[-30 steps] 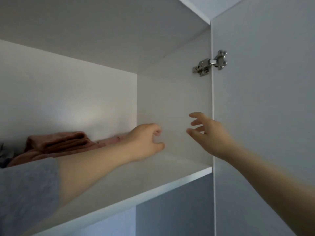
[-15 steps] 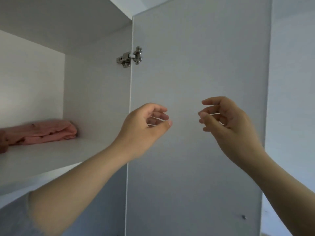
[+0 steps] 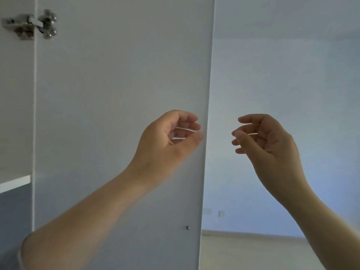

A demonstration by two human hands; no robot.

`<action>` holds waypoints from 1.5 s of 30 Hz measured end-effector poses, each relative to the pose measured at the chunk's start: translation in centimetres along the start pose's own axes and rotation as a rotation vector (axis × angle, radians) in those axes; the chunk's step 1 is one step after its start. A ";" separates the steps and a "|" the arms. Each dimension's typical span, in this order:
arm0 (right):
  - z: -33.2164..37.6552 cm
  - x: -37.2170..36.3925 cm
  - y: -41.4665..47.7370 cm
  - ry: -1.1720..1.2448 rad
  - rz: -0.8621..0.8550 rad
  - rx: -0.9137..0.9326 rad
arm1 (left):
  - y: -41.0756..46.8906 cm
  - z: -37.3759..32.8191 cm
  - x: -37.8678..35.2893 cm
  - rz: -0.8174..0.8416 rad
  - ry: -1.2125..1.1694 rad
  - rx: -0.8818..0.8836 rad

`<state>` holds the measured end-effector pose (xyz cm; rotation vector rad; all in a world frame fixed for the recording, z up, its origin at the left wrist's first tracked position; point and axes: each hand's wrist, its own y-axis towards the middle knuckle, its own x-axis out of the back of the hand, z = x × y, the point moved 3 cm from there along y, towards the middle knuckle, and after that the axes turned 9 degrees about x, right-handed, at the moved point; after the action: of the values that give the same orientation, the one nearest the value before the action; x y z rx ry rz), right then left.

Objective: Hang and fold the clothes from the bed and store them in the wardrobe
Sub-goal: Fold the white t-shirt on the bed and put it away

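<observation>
**Empty-handed at the open wardrobe door, between garments**

Step in hand: judged a gap between items. Both hands are up and carry nothing, and the view faces the wardrobe door and the room beyond, not into the wardrobe.

- Left hand: raised in front of the door's face, close to its free edge. Fingers loosely curled, thumb near the fingertips, nothing between them. Whether it touches the panel I cannot tell.
- Right hand: just past the door's free edge, against the far wall. Same loose curl, holding nothing.

Task's things: no clothes in view, no bed either. Of the wardrobe, only the door and a strip on its hinge side show.

- Door: plain white flat panel, standing open. Metal hinge at its upper inner edge, and a small metal stud low down near the free edge.
- Shelf edge: white, on the hinge side of the door, partway down. Its top is out of sight.
- Beyond the free edge: pale floor and small wall plates.

Next move, as a judgement: find the bed, out of frame, and take up one garment with both hands. The door should be left open for the return.
</observation>
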<state>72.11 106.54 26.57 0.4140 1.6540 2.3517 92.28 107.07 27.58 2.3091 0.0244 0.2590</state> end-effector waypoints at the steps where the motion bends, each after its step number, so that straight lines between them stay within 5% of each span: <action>1: 0.2 0.6 -0.3 -0.033 -0.016 -0.010 | 0.0 0.1 -0.4 0.035 -0.030 -0.003; 11: 3.4 5.3 -6.1 -0.361 -0.190 -0.134 | -2.9 1.8 -6.8 0.376 -0.332 0.031; 19: 3.5 11.9 -12.6 -0.489 -0.333 -0.275 | -6.9 3.6 -14.8 0.499 -0.470 0.130; 45: -16.9 38.4 -23.6 -0.727 -0.507 -0.702 | -8.1 12.5 -53.7 0.747 -0.489 0.390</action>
<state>30.90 112.99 2.55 0.5271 0.4849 1.8817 42.62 98.26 3.79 2.6131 -1.1314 0.0495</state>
